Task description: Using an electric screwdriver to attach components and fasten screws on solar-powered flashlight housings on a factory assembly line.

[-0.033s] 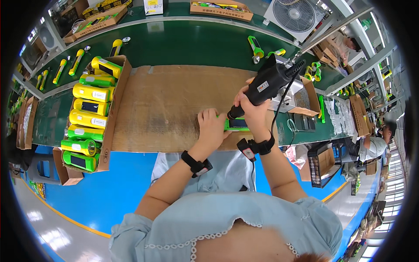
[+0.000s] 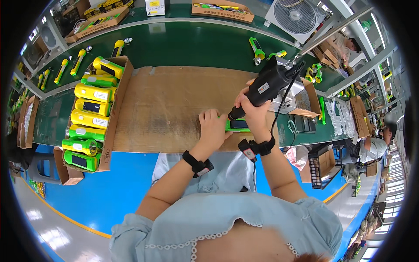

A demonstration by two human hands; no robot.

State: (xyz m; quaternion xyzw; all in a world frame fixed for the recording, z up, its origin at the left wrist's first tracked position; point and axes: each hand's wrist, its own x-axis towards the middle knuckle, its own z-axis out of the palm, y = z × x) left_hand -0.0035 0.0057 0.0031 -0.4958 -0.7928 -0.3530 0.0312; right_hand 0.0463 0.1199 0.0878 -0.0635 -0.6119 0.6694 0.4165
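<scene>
My right hand [image 2: 253, 108] is wrapped round a black electric screwdriver [image 2: 267, 84], which tilts with its tip down to the left. The tip meets the left part of a green flashlight [image 2: 238, 124] with a dark panel, lying on a cardboard sheet [image 2: 161, 105]. At the flashlight's left end, my left hand [image 2: 213, 127] grips and steadies it against the sheet, its fingers bent. The screwdriver's very tip and any screw under it are hidden by my fingers. A black strap with a small device sits on each wrist.
On the left stands a cardboard box [image 2: 118, 111] of several yellow and green flashlights. A box of small metal parts [image 2: 305, 98] and a metal device lie right of the screwdriver. Flashlights with loose heads lie along the green bench [image 2: 187, 48]. A black crate [image 2: 323, 163] stands lower right.
</scene>
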